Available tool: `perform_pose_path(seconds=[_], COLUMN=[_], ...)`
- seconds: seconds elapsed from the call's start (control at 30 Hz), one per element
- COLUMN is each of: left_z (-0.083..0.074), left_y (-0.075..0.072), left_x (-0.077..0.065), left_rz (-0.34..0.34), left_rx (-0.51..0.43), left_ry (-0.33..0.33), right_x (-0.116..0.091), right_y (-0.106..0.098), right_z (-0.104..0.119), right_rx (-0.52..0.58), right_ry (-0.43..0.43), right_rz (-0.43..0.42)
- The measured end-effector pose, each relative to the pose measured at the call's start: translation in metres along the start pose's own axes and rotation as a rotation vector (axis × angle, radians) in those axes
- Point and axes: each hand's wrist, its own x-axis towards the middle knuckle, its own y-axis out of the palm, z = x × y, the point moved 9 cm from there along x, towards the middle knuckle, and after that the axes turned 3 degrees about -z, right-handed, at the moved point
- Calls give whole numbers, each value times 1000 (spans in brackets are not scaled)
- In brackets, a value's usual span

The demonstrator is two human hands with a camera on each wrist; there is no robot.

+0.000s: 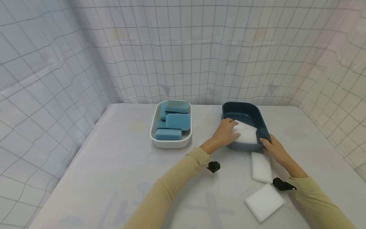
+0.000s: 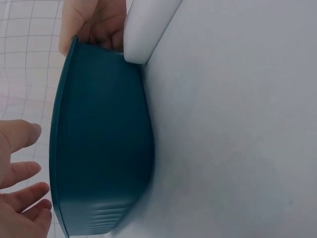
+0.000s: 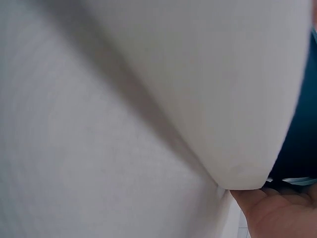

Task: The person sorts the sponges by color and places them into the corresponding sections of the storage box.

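A dark teal plastic bin (image 1: 264, 127) stands at the back right of the table, with white sponge blocks (image 1: 246, 135) inside, one tilted behind another. My left hand (image 1: 225, 132) reaches over the bin's left side, its fingers spread beside those blocks. In the left wrist view the left fingers (image 2: 22, 171) are loosely apart just above the rim, and what lies inside is hidden by the bin wall (image 2: 104, 129). With my right hand (image 1: 275, 149) I grip the bin's near right corner, thumb on the rim. Close by that hand lies a white sponge block (image 1: 261, 167), large in the right wrist view.
Another white block (image 1: 264, 202) lies flat nearer the front, beside the right wrist's black camera (image 1: 283, 184). To the left stands a white bin (image 1: 171, 144) with several blue sponges (image 1: 178, 121). Grid-patterned curtains (image 1: 183, 63) enclose the back and sides.
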Motion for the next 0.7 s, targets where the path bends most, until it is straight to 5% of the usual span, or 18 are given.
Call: perform_pose_path(seconds=[0.37,0.7], left_z=[9,35], left_y=[-5,-1], left_x=[-16,-39], left_rz=[-139,-220], left_rx=[-180,-517], left_ry=[-31,-219], right_x=[0,0], right_y=[1,0], right_z=[-1,-1], right_rx=[3,-4], right_ry=[-16,-19], right_rz=[0,2])
